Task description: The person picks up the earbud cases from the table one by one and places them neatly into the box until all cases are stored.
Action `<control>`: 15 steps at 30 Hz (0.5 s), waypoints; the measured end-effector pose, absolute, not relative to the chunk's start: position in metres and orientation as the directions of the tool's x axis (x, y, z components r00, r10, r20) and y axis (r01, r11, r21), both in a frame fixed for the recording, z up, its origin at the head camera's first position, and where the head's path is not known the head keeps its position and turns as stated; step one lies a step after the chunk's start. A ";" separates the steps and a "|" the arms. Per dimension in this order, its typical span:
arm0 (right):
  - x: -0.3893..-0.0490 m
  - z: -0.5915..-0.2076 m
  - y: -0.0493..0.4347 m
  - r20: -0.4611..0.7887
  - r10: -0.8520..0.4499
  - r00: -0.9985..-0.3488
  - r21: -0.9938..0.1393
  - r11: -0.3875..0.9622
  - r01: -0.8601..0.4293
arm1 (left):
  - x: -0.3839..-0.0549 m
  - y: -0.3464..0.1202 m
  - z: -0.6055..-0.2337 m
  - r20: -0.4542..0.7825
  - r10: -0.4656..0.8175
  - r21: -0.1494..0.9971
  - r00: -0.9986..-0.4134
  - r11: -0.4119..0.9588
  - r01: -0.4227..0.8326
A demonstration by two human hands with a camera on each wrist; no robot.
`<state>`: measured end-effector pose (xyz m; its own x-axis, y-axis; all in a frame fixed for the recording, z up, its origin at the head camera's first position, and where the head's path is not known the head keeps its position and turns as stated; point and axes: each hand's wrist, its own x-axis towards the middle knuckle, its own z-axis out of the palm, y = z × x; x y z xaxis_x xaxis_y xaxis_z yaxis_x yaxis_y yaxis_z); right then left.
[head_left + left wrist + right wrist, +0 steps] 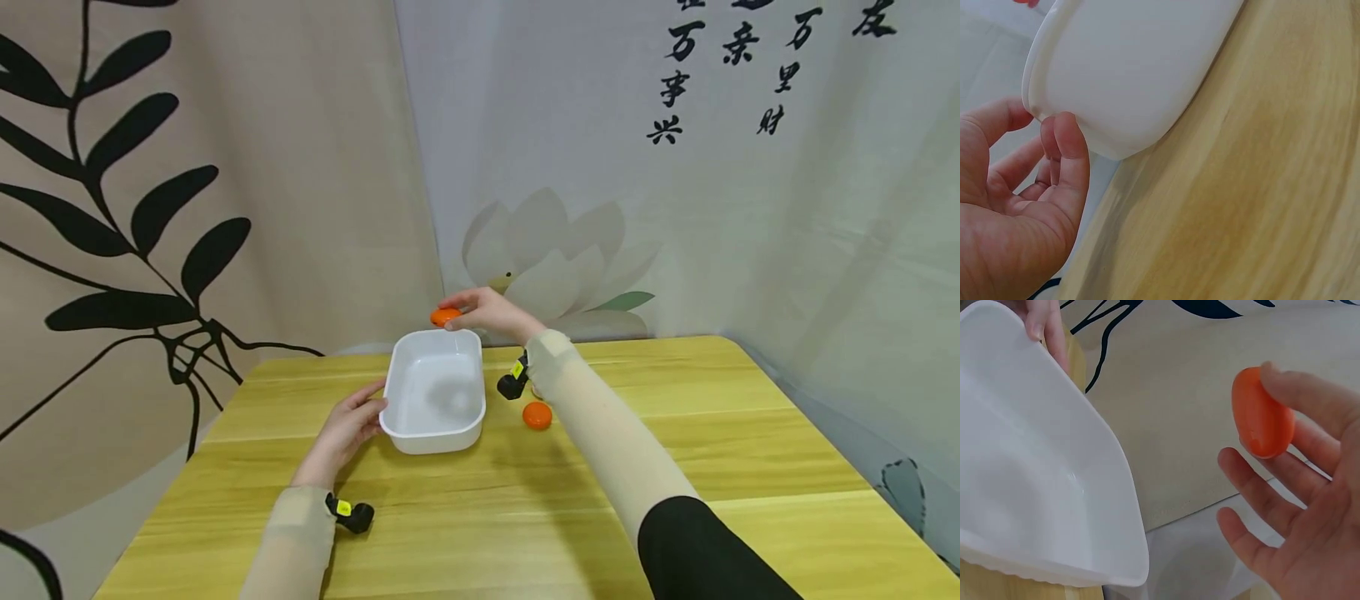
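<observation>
Near the middle of the table, a white rectangular basin (435, 446) with rounded corners appears empty inside. My left hand (352, 425) grips its left rim, thumb and fingertips at the edge in the left wrist view. Above the basin's far edge, my right hand (491, 312) pinches a smooth orange egg-shaped piece (1263, 412) between thumb and fingers. The ring and little fingers stay off it in the right wrist view. A second orange rounded piece (537, 415) lies on the table to the right of the basin, below the right wrist.
The wooden table (720, 467) has its far edge just behind the basin. A printed curtain (330, 167) hangs beyond it. Black wrist cameras are strapped to both wrists. Part of a small pale thing (536, 390) shows beside the right sleeve, mostly hidden.
</observation>
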<state>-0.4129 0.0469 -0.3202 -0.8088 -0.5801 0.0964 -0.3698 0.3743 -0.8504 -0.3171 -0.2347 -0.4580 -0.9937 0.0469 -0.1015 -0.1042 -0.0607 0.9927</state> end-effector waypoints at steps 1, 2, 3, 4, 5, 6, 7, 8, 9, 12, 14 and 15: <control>-0.413 -0.320 0.046 0.097 -0.583 -0.807 -0.853 0.369 -0.369 | -0.317 -0.235 -0.458 -0.103 0.046 0.992 -0.994 -0.062 -0.105; -0.413 -0.321 0.045 0.099 -0.586 -0.804 -0.854 0.365 -0.371 | -0.317 -0.235 -0.459 -0.102 0.045 0.993 -0.994 -0.063 -0.104; -0.414 -0.321 0.044 0.100 -0.588 -0.802 -0.855 0.363 -0.372 | -0.317 -0.235 -0.459 -0.102 0.047 0.993 -0.994 -0.061 -0.104; -0.413 -0.321 0.042 0.100 -0.591 -0.800 -0.855 0.360 -0.373 | -0.317 -0.235 -0.459 -0.100 0.047 0.993 -0.994 -0.061 -0.103; -0.414 -0.321 0.041 0.098 -0.594 -0.798 -0.858 0.356 -0.370 | -0.317 -0.235 -0.460 -0.101 0.045 0.993 -0.994 -0.063 -0.104; -0.413 -0.321 0.040 0.095 -0.596 -0.797 -0.857 0.358 -0.370 | -0.317 -0.235 -0.460 -0.101 0.045 0.993 -0.994 -0.063 -0.104; -0.413 -0.322 0.039 0.091 -0.598 -0.796 -0.857 0.360 -0.368 | -0.317 -0.235 -0.460 -0.096 0.052 0.993 -0.994 -0.057 -0.099; -0.414 -0.323 0.038 0.085 -0.600 -0.796 -0.856 0.364 -0.366 | -0.317 -0.235 -0.460 -0.093 0.052 0.994 -0.994 -0.057 -0.096; -0.414 -0.324 0.036 0.078 -0.602 -0.794 -0.859 0.363 -0.360 | -0.317 -0.235 -0.460 -0.093 0.052 0.994 -0.994 -0.057 -0.096; -0.416 -0.327 0.034 0.058 -0.605 -0.794 -0.863 0.369 -0.344 | -0.317 -0.235 -0.460 -0.090 0.052 0.994 -0.995 -0.063 -0.093; -0.418 -0.330 0.032 0.053 -0.603 -0.796 -0.869 0.365 -0.334 | -0.317 -0.235 -0.460 -0.090 0.052 0.993 -0.995 -0.066 -0.093; -0.418 -0.331 0.032 0.052 -0.602 -0.796 -0.873 0.359 -0.329 | -0.317 -0.235 -0.461 -0.090 0.052 0.993 -0.995 -0.068 -0.093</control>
